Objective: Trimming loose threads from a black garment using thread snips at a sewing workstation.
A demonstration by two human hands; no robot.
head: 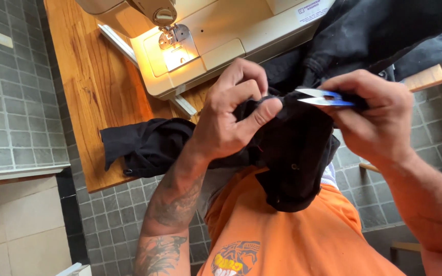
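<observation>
My left hand [234, 110] pinches a fold of black fabric [295, 153] between thumb and fingers, holding it up in front of my chest. My right hand [374, 115] grips small blue-handled thread snips [323, 97], their bright blades pointing left toward the pinched edge near my left thumb. The fabric hangs down over my orange shirt [292, 235], and another part of it trails left onto the wooden table [93, 92].
A cream sewing machine [205, 36] with its lamp lit stands on the wooden table ahead. More dark cloth [379, 30] is piled at the upper right. Grey tiled floor [11, 92] lies to the left and below.
</observation>
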